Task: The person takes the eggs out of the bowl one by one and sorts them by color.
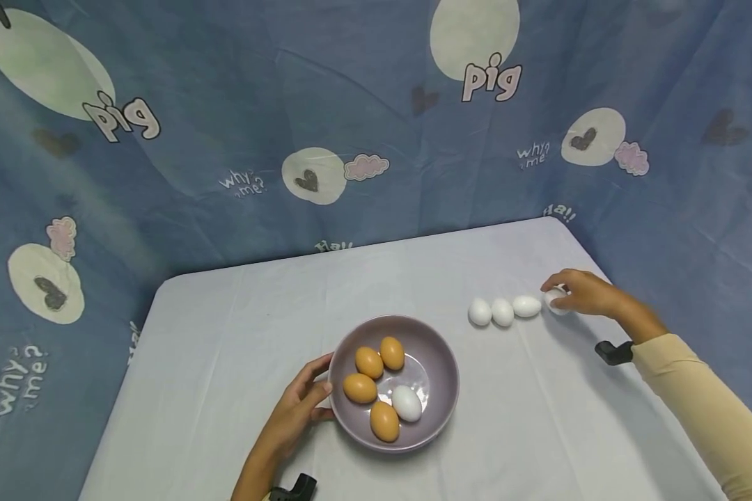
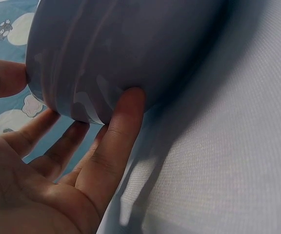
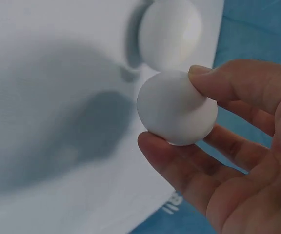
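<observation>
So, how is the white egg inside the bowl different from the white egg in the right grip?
The bowl egg lies untouched by either hand; the held egg is pinched by the right grip. The bowl egg sits among brown eggs; the held egg is beside white eggs. Both are white.

Head view: above, behind left hand [image 1: 290, 415] and right hand [image 1: 588, 292], facing forward and down, farthest off. Left wrist view: close at palm, facing bowl [image 2: 106, 53]. Right wrist view: close at palm, facing pinched egg [image 3: 170, 109]. Head view shares both.
</observation>
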A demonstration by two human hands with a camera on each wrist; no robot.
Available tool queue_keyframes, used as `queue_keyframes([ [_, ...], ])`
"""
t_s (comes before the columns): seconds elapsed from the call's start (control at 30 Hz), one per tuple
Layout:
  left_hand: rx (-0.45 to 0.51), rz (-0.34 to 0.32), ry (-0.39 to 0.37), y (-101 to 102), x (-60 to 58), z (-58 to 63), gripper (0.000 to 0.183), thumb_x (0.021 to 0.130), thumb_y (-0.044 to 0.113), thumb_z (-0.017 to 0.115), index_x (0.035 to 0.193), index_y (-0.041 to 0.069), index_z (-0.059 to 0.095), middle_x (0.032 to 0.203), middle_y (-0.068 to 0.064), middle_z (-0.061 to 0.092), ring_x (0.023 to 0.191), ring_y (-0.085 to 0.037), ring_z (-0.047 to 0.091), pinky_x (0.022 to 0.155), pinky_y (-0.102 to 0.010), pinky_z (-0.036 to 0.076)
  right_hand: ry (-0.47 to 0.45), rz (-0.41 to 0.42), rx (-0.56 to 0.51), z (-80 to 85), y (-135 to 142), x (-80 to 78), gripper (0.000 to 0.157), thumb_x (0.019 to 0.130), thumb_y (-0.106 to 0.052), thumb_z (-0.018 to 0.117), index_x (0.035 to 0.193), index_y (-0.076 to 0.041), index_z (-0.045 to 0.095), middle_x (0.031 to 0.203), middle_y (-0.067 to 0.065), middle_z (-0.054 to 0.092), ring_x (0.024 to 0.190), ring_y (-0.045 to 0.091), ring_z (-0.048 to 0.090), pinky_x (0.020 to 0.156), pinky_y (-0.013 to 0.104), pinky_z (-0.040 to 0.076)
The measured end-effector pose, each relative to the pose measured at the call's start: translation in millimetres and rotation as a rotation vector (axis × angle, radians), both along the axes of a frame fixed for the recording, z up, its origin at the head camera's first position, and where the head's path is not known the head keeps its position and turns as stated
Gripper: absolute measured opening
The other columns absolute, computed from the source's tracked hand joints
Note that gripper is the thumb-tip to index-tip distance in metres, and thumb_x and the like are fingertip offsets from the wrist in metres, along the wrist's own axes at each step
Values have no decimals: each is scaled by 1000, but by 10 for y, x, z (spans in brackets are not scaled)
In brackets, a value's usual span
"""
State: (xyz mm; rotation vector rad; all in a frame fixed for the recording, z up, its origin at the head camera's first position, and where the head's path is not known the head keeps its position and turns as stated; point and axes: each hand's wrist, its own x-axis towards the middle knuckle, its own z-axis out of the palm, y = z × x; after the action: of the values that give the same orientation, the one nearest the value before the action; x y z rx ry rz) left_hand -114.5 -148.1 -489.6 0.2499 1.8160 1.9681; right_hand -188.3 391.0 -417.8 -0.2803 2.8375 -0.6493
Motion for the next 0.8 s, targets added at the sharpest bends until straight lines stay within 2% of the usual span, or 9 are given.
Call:
queue_keyframes([
  [0.13, 8, -5, -1, -21, 27, -8, 48, 96, 16, 49, 142, 16, 34, 148, -10, 27, 115, -26, 54, 77, -44, 57, -40, -15, 3, -130, -1, -29, 32, 81, -8, 67, 113, -1, 64, 116, 23, 59, 105, 39, 54, 80, 48, 49],
  [0.33, 15, -6, -8, -39, 52, -15, 49, 96, 16, 49, 142, 17, 33, 148, -10, 26, 115, -25, 54, 77, -45, 57, -79, -43, 0, -236, -4, -48, 33, 82, -10, 67, 114, -2, 63, 119, 24, 58, 103, 35, 55, 76, 43, 50],
  [0.57, 26, -25, 33, -49, 26, -24, 51, 96, 15, 49, 144, 12, 30, 149, -15, 23, 118, -23, 53, 78, -46, 56, -76, -38, -1, -281, -18, -64, 34, 82, -9, 67, 115, -2, 62, 121, 25, 57, 109, 39, 53, 81, 48, 49],
  [0.8, 11, 5, 13, -16, -14, -32, 48, 95, 17, 51, 141, 19, 36, 149, -5, 29, 122, -26, 50, 77, -44, 57, -81, -40, -10, -249, -17, -57, 36, 84, -10, 65, 118, -2, 60, 124, 25, 55, 114, 44, 49, 88, 55, 45],
])
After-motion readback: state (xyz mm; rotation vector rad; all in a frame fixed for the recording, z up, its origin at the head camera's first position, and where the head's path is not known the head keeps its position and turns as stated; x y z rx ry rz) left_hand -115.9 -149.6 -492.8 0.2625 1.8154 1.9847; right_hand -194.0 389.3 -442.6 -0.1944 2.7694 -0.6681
